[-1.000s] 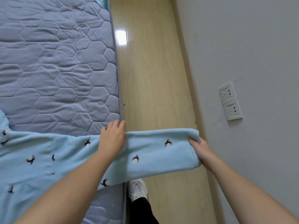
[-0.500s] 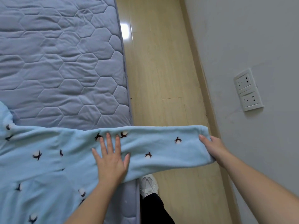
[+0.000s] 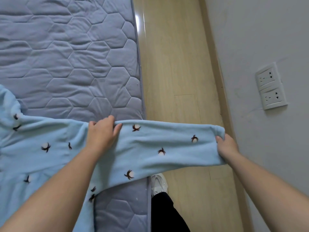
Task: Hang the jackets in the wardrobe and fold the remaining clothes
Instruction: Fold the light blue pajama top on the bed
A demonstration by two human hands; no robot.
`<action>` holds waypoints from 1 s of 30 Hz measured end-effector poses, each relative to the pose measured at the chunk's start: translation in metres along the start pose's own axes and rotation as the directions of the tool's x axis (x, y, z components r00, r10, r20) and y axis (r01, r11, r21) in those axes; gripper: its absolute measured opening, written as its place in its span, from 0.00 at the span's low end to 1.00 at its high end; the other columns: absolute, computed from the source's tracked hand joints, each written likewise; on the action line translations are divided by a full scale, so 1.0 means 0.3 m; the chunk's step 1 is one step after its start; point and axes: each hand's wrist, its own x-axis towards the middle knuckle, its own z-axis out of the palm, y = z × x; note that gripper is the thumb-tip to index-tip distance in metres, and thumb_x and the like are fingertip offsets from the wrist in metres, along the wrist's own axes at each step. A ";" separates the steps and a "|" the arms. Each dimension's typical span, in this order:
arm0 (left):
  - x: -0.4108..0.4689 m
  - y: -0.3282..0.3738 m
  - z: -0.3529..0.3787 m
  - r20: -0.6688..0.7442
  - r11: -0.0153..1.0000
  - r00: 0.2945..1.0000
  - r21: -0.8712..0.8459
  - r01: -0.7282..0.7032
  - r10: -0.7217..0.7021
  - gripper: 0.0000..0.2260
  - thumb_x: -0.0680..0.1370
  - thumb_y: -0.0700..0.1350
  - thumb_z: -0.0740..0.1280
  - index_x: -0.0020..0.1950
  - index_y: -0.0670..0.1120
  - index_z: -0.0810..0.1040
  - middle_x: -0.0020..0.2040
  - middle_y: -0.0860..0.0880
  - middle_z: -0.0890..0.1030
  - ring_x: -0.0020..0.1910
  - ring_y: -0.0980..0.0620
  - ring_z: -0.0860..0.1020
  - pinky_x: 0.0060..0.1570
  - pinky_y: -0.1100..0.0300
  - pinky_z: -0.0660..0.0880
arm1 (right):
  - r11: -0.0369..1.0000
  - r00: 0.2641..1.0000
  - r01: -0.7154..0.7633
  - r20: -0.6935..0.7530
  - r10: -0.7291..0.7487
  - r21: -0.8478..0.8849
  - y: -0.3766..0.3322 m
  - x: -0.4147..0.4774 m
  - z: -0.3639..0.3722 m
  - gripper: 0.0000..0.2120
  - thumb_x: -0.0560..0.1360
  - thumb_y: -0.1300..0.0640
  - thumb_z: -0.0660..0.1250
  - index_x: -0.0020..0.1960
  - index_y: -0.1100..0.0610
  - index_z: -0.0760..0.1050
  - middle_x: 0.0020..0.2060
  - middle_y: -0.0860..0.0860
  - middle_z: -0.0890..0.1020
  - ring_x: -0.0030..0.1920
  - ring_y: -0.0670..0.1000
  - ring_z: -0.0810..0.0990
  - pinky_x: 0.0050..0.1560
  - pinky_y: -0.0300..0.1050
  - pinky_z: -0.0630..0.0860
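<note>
Both hands grip the light blue fleece top [image 3: 41, 158]: your left hand [image 3: 102, 133] pinches its sleeve [image 3: 167, 144] at the mattress [image 3: 66, 56] edge, your right hand [image 3: 227, 146] clasps the cuff, stretched rightward.

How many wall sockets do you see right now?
2, stacked on the wall at right: upper socket directly above lower socket, plates touching. More may lie outside the view.

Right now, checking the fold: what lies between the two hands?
Head view: the stretched sleeve of the blue garment spans from left hand to right hand.
</note>
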 end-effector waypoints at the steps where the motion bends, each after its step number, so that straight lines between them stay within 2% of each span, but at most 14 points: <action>1: 0.001 -0.009 -0.016 0.039 1.000 0.999 -0.012 -0.014 0.014 0.11 0.80 0.52 0.56 0.43 0.47 0.68 0.44 0.45 0.80 0.46 0.42 0.77 0.49 0.49 0.63 | 1.000 1.000 -0.002 0.003 0.002 0.000 0.001 -0.006 -0.010 0.16 0.81 0.54 0.56 0.60 0.65 0.72 0.58 0.62 0.76 0.58 0.62 0.74 0.55 0.50 0.68; 4: 0.034 0.008 -0.047 -0.029 0.996 0.997 -0.060 0.066 -0.068 0.09 0.81 0.48 0.57 0.44 0.47 0.68 0.46 0.43 0.79 0.46 0.42 0.76 0.48 0.50 0.62 | 1.000 1.000 0.013 -0.016 -0.013 0.016 0.008 -0.013 -0.029 0.20 0.81 0.50 0.56 0.63 0.64 0.71 0.59 0.62 0.76 0.59 0.62 0.74 0.57 0.52 0.69; 6: 0.021 0.066 -0.048 -0.061 0.993 0.992 -0.049 0.108 -0.111 0.08 0.80 0.48 0.58 0.47 0.45 0.72 0.47 0.42 0.77 0.48 0.42 0.75 0.50 0.48 0.63 | 0.999 0.998 0.031 -0.049 -0.030 0.033 0.005 -0.021 -0.037 0.18 0.81 0.50 0.57 0.57 0.65 0.73 0.52 0.61 0.78 0.51 0.60 0.75 0.49 0.49 0.69; 8: -0.032 0.142 -0.024 -0.047 0.999 0.998 -0.002 -0.035 0.035 0.13 0.76 0.53 0.57 0.52 0.46 0.74 0.50 0.44 0.76 0.50 0.43 0.75 0.54 0.47 0.64 | 0.995 0.995 0.072 -0.072 -0.067 0.071 0.004 -0.031 -0.043 0.16 0.81 0.51 0.57 0.48 0.65 0.73 0.43 0.58 0.77 0.43 0.57 0.73 0.40 0.47 0.65; 11: -0.035 0.239 0.009 0.078 0.952 0.951 0.045 -0.302 0.298 0.17 0.76 0.57 0.59 0.58 0.48 0.74 0.53 0.47 0.76 0.52 0.45 0.75 0.52 0.49 0.65 | 0.977 0.989 0.138 -0.067 -0.129 0.163 0.005 -0.028 -0.050 0.15 0.81 0.52 0.58 0.44 0.63 0.73 0.36 0.54 0.74 0.37 0.53 0.71 0.34 0.44 0.64; 12: 0.004 0.267 0.012 0.121 0.954 0.947 0.003 -0.300 0.297 0.14 0.77 0.55 0.61 0.57 0.48 0.73 0.54 0.47 0.77 0.53 0.44 0.75 0.50 0.51 0.66 | 0.971 0.987 0.155 -0.060 -0.147 0.180 0.011 -0.019 -0.051 0.15 0.81 0.52 0.59 0.43 0.63 0.73 0.35 0.54 0.74 0.36 0.52 0.71 0.34 0.43 0.64; 14: 0.099 0.316 0.005 0.198 0.981 0.964 -0.117 -0.154 0.175 0.07 0.79 0.51 0.60 0.50 0.48 0.72 0.53 0.45 0.79 0.54 0.42 0.76 0.43 0.53 0.66 | 0.962 0.986 0.165 -0.071 -0.153 0.216 0.026 -0.003 -0.049 0.15 0.80 0.54 0.59 0.42 0.63 0.72 0.34 0.54 0.73 0.34 0.50 0.70 0.34 0.43 0.64; 16: 0.162 0.344 0.009 0.236 0.988 0.966 -0.138 -0.075 0.106 0.08 0.80 0.52 0.59 0.46 0.49 0.70 0.53 0.44 0.80 0.53 0.41 0.76 0.41 0.54 0.66 | 0.957 0.986 0.160 -0.090 -0.142 0.242 0.046 0.012 -0.043 0.16 0.80 0.54 0.60 0.42 0.66 0.73 0.34 0.55 0.72 0.34 0.52 0.69 0.33 0.44 0.63; 20: 0.164 0.404 0.031 0.369 0.973 0.905 -0.162 -0.162 0.212 0.08 0.79 0.52 0.61 0.53 0.51 0.76 0.55 0.48 0.79 0.55 0.45 0.76 0.45 0.56 0.68 | 0.960 0.992 0.114 0.015 -0.122 0.256 0.068 0.016 -0.047 0.12 0.80 0.52 0.61 0.41 0.57 0.76 0.35 0.52 0.75 0.35 0.49 0.72 0.35 0.41 0.66; 24: 0.079 0.464 -0.023 0.076 0.961 0.991 -0.260 -0.089 0.112 0.11 0.76 0.44 0.65 0.58 0.47 0.76 0.57 0.48 0.75 0.58 0.46 0.72 0.54 0.52 0.66 | 0.906 0.991 -0.040 0.132 -0.017 0.422 0.006 -0.046 -0.098 0.12 0.79 0.48 0.62 0.42 0.53 0.77 0.40 0.52 0.81 0.41 0.52 0.79 0.42 0.45 0.74; 26: -0.029 0.499 -0.100 0.050 0.824 0.997 -0.567 -0.025 0.064 0.09 0.75 0.40 0.66 0.54 0.47 0.76 0.51 0.48 0.77 0.52 0.48 0.75 0.48 0.59 0.70 | 0.824 0.950 -0.125 0.307 -0.061 0.552 -0.072 -0.136 -0.116 0.13 0.80 0.47 0.60 0.49 0.54 0.79 0.45 0.52 0.84 0.46 0.52 0.83 0.49 0.48 0.78; 27: -0.087 0.515 -0.159 0.188 0.650 0.981 -0.751 0.118 0.040 0.08 0.76 0.39 0.65 0.53 0.48 0.75 0.48 0.49 0.79 0.48 0.49 0.77 0.43 0.63 0.72 | 0.810 0.915 -0.118 0.380 -0.136 0.574 -0.125 -0.197 -0.115 0.14 0.80 0.48 0.60 0.52 0.56 0.78 0.47 0.53 0.84 0.47 0.52 0.83 0.50 0.48 0.79; 28: -0.142 0.524 -0.221 0.356 0.416 0.932 -0.859 0.299 0.065 0.08 0.78 0.39 0.64 0.53 0.50 0.74 0.47 0.48 0.79 0.46 0.50 0.78 0.40 0.64 0.74 | 0.799 0.874 -0.100 0.436 -0.214 0.593 -0.184 -0.263 -0.104 0.14 0.81 0.49 0.59 0.54 0.58 0.78 0.48 0.55 0.84 0.47 0.52 0.83 0.51 0.46 0.79; 30: -0.236 0.489 -0.329 0.571 0.030 0.811 -0.819 0.572 0.123 0.07 0.81 0.45 0.61 0.57 0.49 0.74 0.51 0.46 0.81 0.49 0.51 0.80 0.44 0.58 0.77 | 0.801 0.783 -0.082 0.536 -0.317 0.593 -0.309 -0.406 -0.055 0.19 0.81 0.49 0.57 0.57 0.62 0.77 0.50 0.58 0.83 0.50 0.54 0.82 0.55 0.47 0.77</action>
